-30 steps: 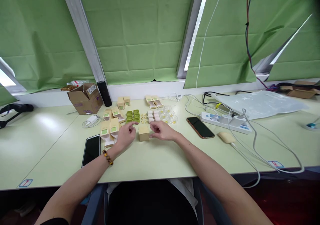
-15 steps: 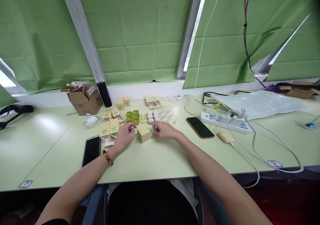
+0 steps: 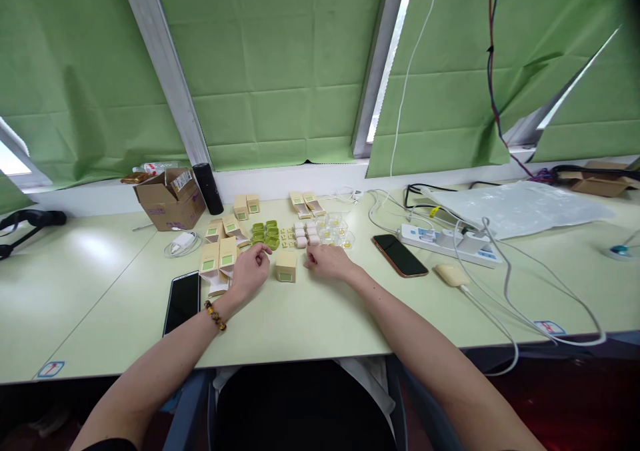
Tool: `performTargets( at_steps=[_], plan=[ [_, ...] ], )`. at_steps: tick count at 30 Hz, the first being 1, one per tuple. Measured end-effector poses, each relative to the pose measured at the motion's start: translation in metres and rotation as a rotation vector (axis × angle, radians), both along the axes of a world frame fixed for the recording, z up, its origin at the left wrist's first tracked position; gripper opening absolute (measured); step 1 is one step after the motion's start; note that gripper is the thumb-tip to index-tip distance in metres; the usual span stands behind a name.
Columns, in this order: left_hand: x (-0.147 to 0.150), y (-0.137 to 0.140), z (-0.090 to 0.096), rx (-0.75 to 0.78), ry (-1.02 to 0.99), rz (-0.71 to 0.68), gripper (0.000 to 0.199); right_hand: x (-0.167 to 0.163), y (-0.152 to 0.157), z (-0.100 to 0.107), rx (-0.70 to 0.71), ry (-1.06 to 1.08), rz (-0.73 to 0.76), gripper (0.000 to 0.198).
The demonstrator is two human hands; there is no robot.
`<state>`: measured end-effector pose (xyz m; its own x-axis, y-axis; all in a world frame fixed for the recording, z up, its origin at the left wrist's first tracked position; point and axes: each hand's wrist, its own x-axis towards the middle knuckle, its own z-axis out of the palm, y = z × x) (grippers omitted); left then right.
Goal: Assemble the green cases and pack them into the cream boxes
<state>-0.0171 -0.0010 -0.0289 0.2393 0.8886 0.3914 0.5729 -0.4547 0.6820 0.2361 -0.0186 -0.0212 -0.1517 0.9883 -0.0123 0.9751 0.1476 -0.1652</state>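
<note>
A small closed cream carton (image 3: 286, 267) stands upright on the table between my hands, its green-windowed side facing me. To its left rests my left hand (image 3: 253, 268), fingers curled in, nothing visible in them and apart from the carton. My right hand (image 3: 327, 262) is curled on the carton's other side, also without touching it; no item shows in its fingers. Just beyond lie green cups (image 3: 265, 235), small yellow-marked pieces (image 3: 288, 238), pale pink-white jars (image 3: 306, 233) and clear cups (image 3: 336, 229) in rows.
Open cartons (image 3: 219, 257) lie beside my left hand, with more cartons (image 3: 247, 206) farther back. Phones (image 3: 182, 303) flank my arms, the second phone (image 3: 400, 255) being at the right. Beyond it are a power strip (image 3: 450, 245) and white cables. A cardboard box (image 3: 171, 201) stands back left.
The carton has been turned so that its green-windowed face points toward me. My right hand's fingers have drawn in, and the left hand has barely shifted.
</note>
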Motion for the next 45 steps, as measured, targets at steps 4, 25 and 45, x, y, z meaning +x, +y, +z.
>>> performTargets(
  at_steps=[4, 25, 45],
  plan=[
    [-0.001, -0.005, 0.004, 0.156, 0.038, -0.140, 0.039, -0.002, -0.001, -0.001, -0.003, -0.032, 0.008, 0.022],
    [0.031, 0.035, 0.069, 0.267, 0.598, -0.320, 0.058, -0.009, -0.006, -0.002, 0.017, -0.086, -0.007, 0.027],
    [0.016, 0.209, 0.054, 0.170, 0.781, 0.084, 0.046, -0.012, -0.007, -0.002, 0.008, -0.081, 0.005, 0.029]
  ],
)
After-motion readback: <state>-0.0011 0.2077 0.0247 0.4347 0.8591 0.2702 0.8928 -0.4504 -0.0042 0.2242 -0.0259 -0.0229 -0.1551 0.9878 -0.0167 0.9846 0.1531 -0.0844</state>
